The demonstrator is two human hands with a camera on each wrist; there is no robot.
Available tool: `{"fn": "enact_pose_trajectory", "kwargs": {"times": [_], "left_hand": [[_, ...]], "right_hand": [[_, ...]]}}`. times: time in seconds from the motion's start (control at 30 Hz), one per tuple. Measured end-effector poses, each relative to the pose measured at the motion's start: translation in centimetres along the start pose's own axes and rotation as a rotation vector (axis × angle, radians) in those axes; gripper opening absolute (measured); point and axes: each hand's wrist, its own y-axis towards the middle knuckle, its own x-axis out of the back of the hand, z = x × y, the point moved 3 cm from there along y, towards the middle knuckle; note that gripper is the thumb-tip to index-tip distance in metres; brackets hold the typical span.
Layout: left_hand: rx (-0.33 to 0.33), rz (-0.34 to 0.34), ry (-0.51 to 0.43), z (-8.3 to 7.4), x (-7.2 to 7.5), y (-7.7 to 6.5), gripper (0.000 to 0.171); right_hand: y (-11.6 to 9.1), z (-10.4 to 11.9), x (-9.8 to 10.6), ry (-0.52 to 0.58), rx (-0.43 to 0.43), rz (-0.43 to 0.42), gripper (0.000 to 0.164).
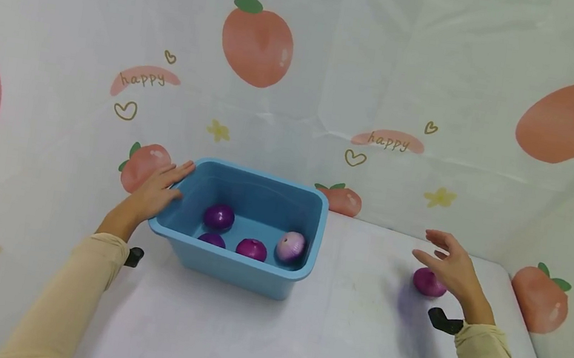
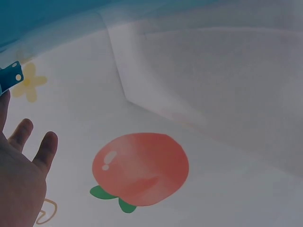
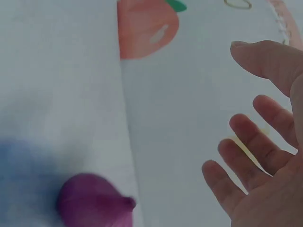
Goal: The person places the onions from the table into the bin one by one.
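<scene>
My left hand holds the left rim of a blue plastic bin, thumb over the inner side. In the left wrist view, outer fingers are straight and spread apart. My right hand is raised with its fingers apart and nothing between them. Close below it, a purple onion lies on the table at the right. The right wrist view shows the same onion with its pointed tip, apart from the fingers. Inside the bin lie a pale lilac onion, a magenta onion and dark purple round pieces.
A white cloth covers the table. Behind it hangs a white backdrop printed with peaches and hearts, meeting the table's back and right edges. The bin stands left of the middle, near the back edge.
</scene>
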Motion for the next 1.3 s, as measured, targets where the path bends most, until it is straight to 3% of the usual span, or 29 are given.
{"fn": "enact_pose_trajectory", "kwargs": {"times": [0.23, 0.47, 0.6, 0.93, 1.3], "left_hand": [[0.022, 0.013, -0.007, 0.0, 0.0, -0.5, 0.070], [0.022, 0.015, 0.001, -0.1, 0.1, -0.3, 0.071], [0.022, 0.013, 0.009, -0.1, 0.1, -0.2, 0.071], [0.012, 0.002, 0.003, -0.2, 0.2, -0.3, 0.070], [0.000, 0.002, 0.015, -0.3, 0.2, -0.2, 0.070]], "right_hand": [[-1.4, -3.4, -0.1, -0.055, -0.111, 0.031, 0.073], [-2.6, -6.0, -1.0, -0.061, -0.220, 0.129, 0.084], [-2.9, -7.2, -1.8, -0.031, -0.223, 0.142, 0.087], [-3.0, -8.7, -3.3, -0.033, -0.127, 0.029, 0.083], [-3.5, -9.4, -4.0, 0.012, -0.246, 0.073, 0.079]]}}
